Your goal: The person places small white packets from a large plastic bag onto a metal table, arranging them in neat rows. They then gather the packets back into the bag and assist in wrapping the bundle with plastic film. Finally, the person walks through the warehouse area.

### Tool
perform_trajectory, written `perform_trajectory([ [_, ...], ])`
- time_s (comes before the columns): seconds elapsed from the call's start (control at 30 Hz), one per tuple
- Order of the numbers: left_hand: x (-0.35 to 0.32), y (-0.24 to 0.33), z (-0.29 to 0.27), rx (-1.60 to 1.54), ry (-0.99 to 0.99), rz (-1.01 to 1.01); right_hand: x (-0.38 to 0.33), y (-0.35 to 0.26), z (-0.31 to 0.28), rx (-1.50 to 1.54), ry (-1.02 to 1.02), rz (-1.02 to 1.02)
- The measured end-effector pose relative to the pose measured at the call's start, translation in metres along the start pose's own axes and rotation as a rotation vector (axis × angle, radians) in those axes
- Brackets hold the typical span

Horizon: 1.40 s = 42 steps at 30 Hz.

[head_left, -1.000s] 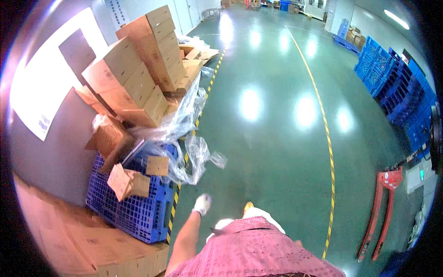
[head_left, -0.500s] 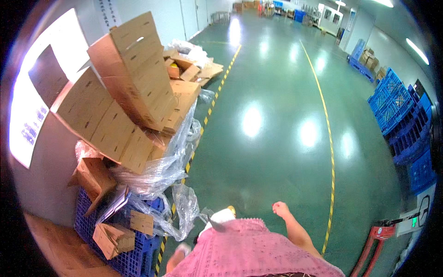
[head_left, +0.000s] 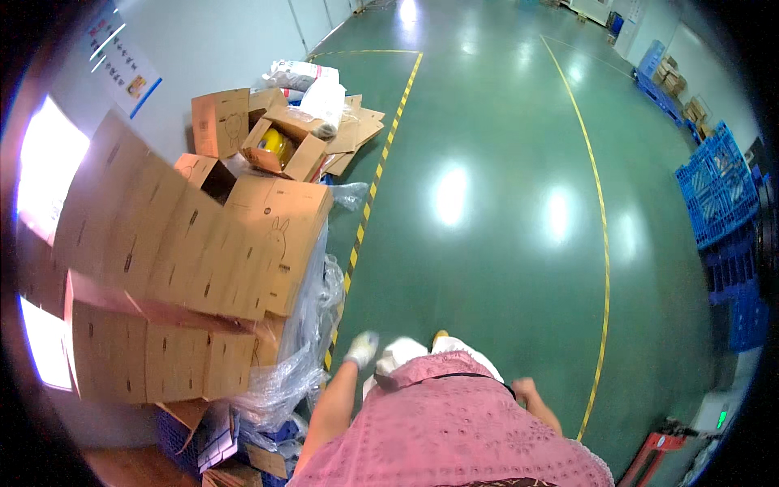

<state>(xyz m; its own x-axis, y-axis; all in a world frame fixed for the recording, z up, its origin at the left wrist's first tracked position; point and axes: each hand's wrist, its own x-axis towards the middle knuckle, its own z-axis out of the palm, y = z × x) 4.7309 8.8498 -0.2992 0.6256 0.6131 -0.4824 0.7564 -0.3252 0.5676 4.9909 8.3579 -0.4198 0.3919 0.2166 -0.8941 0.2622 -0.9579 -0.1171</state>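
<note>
My left hand (head_left: 363, 349) hangs low in front of me, close to the yellow-and-black floor stripe. It looks white, as if gloved, and blur hides its fingers. To its left, clear plastic film (head_left: 296, 381) spills beside the cardboard. My bare right hand (head_left: 526, 390) is at my right side, its fingers curled closed, with nothing visible in them. Neither hand touches the tall folded cardboard sheets (head_left: 170, 252) leaning at my left. Beyond those is a flattened carton (head_left: 276, 215) with a rabbit drawing.
Farther left, an open carton (head_left: 304, 158) holds something yellow, beside white sacks (head_left: 323, 105). A blue pallet (head_left: 174, 434) lies under the near scrap. Blue pallets (head_left: 718, 187) stand along the right wall. A red pallet-jack handle (head_left: 661, 442) is at lower right. Striped tape (head_left: 357, 235) marks the green floor.
I have moved forward along the floor, and the cardboard pile now sits nearer. My left hand has swung forward; my right hand has come back toward my side.
</note>
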Motion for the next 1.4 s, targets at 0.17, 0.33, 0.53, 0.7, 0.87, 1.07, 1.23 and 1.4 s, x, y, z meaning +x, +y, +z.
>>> perform_trajectory([
  [0.17, 0.009, -0.075, 0.013, 0.279, -0.392, -0.314, 0.108, -0.227, -0.317, 0.555, 0.451, -0.378],
  [0.33, 0.159, -0.049, -0.049, 0.274, -0.502, -0.505, 0.193, -0.411, -0.517, 0.719, 0.679, -0.606],
  [0.53, 0.509, 0.043, -0.195, 0.499, -0.296, -0.091, 0.266, -0.455, -0.557, 0.415, 0.541, -0.438],
  [0.7, 0.805, 0.311, -0.372, -0.078, 0.131, 0.045, 0.379, -0.392, -0.609, -0.45, 0.318, -0.361],
  [0.87, 0.984, 0.375, -0.408, -0.13, 0.41, 0.262, 0.508, -0.461, -0.781, -0.076, 0.248, -0.129],
  [1.07, 1.002, 0.237, -0.357, 0.344, -0.252, -0.113, 0.562, -0.798, -1.129, 0.248, 0.452, -0.37],
  [1.23, 1.12, 0.245, -0.432, 0.287, -0.431, -0.441, 0.653, -0.996, -1.313, 0.335, 0.473, -0.621],
  [1.4, 1.355, 0.277, -0.535, 0.27, -0.339, -0.36, 0.766, -1.062, -1.394, 0.354, 0.291, -0.616],
])
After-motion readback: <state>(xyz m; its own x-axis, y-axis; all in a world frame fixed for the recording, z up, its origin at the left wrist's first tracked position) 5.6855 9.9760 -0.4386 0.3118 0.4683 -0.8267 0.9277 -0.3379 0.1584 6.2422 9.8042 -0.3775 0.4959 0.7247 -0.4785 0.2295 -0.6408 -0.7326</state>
